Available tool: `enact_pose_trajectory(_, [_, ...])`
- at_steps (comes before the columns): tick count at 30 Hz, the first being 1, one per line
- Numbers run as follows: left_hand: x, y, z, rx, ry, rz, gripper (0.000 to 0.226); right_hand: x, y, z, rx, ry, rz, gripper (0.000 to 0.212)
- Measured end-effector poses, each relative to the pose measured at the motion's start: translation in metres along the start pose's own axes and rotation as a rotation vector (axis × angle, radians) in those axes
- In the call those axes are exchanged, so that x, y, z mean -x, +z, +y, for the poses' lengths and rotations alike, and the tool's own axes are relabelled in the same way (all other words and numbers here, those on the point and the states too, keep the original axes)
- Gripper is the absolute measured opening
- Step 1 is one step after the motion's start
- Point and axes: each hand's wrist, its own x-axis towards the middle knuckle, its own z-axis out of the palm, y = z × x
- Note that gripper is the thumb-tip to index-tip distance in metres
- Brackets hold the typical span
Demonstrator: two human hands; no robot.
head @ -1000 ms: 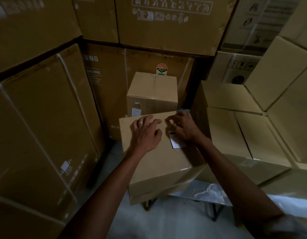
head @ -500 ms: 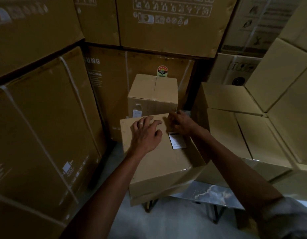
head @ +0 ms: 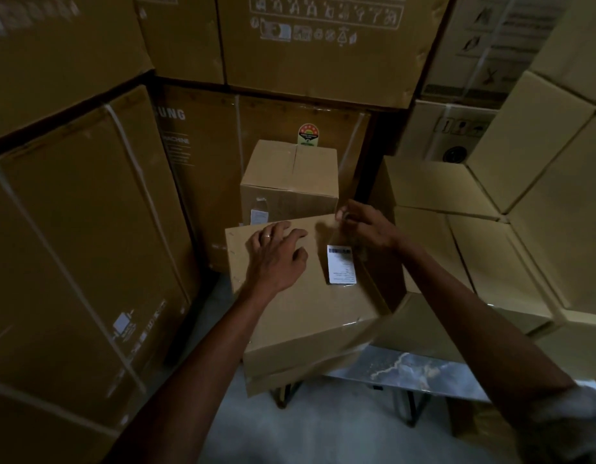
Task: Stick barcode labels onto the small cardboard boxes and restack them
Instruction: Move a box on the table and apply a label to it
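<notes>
A small cardboard box point(head: 300, 316) lies tilted across the edge of a metal bench. A white barcode label point(head: 340, 264) is stuck on its top, near the right edge. My left hand point(head: 276, 256) rests on the box top left of the label, fingers spread and relaxed. My right hand point(head: 366, 224) hovers over the box's far right corner, just beyond the label and off it. Its fingertips are drawn together, and whether they pinch anything is unclear in the dim light. Behind stands a second small box point(head: 289, 172) with a label point(head: 259, 216) on its front face.
Plain small boxes point(head: 457, 202) are stacked to the right, on and behind the metal bench point(head: 410, 366). Large strapped appliance cartons point(head: 72, 236) wall in the left and back. Grey floor point(head: 306, 430) shows below the bench.
My right hand has lifted off the label and moved up to the box's far right corner, leaving the whole label showing. My left hand has stayed on the box top.
</notes>
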Motion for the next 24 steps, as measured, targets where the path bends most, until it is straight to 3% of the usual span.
enact_pose_trajectory(4, [0.001,0.000,0.001,-0.001,0.006,0.017,0.041,-0.002,-0.006,0.000,-0.118,0.042,-0.045,0.030])
enact_pose_trajectory(9, [0.002,0.000,0.000,-0.006,0.017,0.011,0.042,0.007,-0.008,-0.005,-0.011,0.026,-0.268,0.080])
enact_pose_trajectory(13, [0.003,0.000,0.001,0.002,0.010,0.023,0.042,0.013,-0.004,-0.007,-0.097,0.070,-0.273,0.114])
enact_pose_trajectory(18, [0.002,0.001,0.000,0.002,0.012,0.027,0.042,0.031,0.003,-0.003,-0.249,0.243,-0.173,0.099])
enact_pose_trajectory(24, [0.000,0.005,-0.002,-0.013,0.017,0.037,0.042,0.060,0.004,-0.003,-0.222,0.212,-0.269,0.103])
